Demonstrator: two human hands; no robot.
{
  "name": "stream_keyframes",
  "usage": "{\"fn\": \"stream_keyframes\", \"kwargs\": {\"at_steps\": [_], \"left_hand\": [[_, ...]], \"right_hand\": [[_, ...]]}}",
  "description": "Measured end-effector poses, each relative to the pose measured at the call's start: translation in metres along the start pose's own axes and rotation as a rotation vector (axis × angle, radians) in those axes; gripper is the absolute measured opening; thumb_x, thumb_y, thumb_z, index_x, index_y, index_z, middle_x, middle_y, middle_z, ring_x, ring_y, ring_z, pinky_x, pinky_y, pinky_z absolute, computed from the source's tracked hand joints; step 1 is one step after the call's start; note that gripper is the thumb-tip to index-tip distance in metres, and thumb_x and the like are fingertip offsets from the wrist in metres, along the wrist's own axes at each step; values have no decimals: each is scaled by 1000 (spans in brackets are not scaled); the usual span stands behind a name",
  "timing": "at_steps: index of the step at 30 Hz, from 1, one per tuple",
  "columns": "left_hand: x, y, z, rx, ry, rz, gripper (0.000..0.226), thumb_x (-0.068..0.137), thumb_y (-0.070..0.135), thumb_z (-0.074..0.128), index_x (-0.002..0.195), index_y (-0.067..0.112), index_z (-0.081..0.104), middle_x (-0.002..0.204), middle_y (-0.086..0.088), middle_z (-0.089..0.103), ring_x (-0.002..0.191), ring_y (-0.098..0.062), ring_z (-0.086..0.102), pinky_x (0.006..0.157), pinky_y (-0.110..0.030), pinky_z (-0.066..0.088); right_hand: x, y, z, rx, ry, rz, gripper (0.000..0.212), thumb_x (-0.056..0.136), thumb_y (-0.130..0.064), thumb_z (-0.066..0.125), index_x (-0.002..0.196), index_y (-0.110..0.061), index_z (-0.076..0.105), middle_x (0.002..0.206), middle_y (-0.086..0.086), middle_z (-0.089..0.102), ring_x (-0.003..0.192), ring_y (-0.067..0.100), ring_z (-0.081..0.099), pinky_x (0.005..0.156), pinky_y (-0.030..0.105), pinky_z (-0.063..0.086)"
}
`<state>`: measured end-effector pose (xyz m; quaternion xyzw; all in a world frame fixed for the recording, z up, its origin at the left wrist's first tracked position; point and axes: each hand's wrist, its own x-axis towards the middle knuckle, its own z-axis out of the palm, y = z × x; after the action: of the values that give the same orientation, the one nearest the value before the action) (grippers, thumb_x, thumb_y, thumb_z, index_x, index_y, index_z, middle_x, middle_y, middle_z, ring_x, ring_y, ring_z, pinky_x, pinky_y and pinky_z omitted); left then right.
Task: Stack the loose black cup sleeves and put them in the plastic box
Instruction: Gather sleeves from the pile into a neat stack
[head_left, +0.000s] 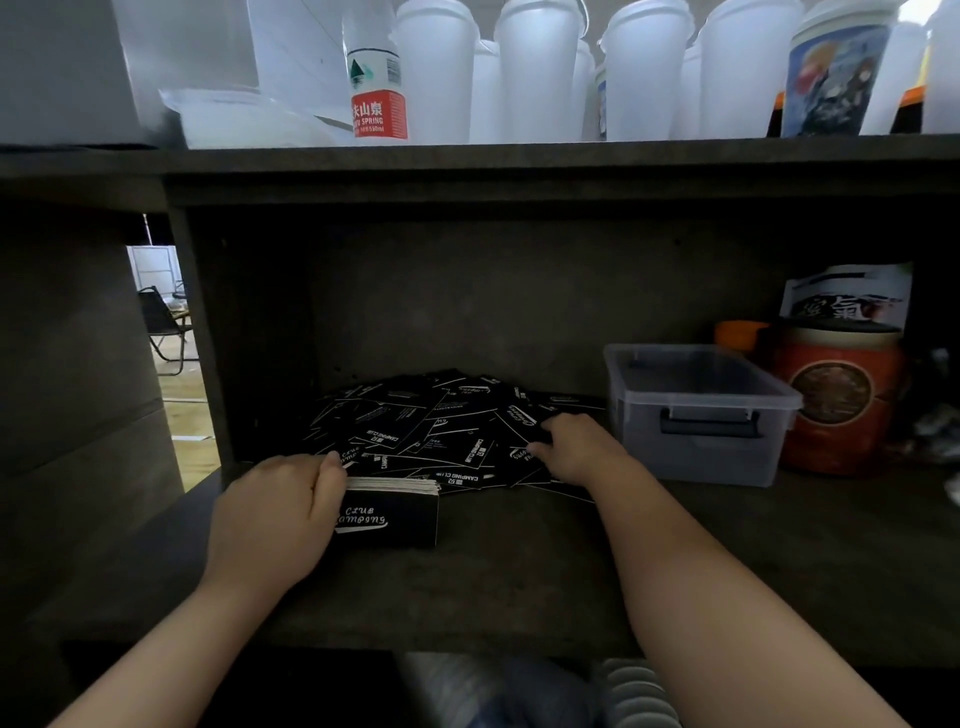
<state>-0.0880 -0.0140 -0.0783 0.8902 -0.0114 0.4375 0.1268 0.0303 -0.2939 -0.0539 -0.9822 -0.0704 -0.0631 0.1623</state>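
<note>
A loose heap of black cup sleeves (431, 421) with white print lies at the back of a dark shelf. In front of it, my left hand (275, 514) grips a neat stack of sleeves (389, 512) standing on edge on the shelf. My right hand (576, 447) reaches into the right side of the heap, its fingers curled round a sleeve there. The clear plastic box (696, 410) stands open to the right of the heap, close to my right hand; nothing shows inside it.
An orange jar (841, 400) and a printed pack (852, 299) stand right of the box. The upper shelf (467, 156) carries white cups (644, 67) and a water bottle (376, 78). A dark wall panel (202, 338) closes the left side.
</note>
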Motion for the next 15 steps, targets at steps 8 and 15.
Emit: {"fn": "stream_keyframes", "kwargs": {"at_steps": [8, 15], "left_hand": [[-1, 1, -2, -22, 6, 18, 45, 91, 41, 28, 54, 22, 46, 52, 10, 45, 51, -13, 41, 48, -26, 28], [-2, 1, -2, -75, 14, -25, 24, 97, 33, 40, 105, 24, 60, 72, 10, 61, 65, -10, 51, 51, -22, 31]], "right_hand": [[-14, -11, -12, 416, 349, -19, 37, 96, -31, 57, 130, -16, 54, 111, 10, 66, 92, 23, 62, 79, 31, 51], [-24, -36, -14, 1105, 266, -100, 11, 94, -32, 60, 97, -26, 69, 95, 1, 67, 91, 16, 65, 74, 26, 54]]}}
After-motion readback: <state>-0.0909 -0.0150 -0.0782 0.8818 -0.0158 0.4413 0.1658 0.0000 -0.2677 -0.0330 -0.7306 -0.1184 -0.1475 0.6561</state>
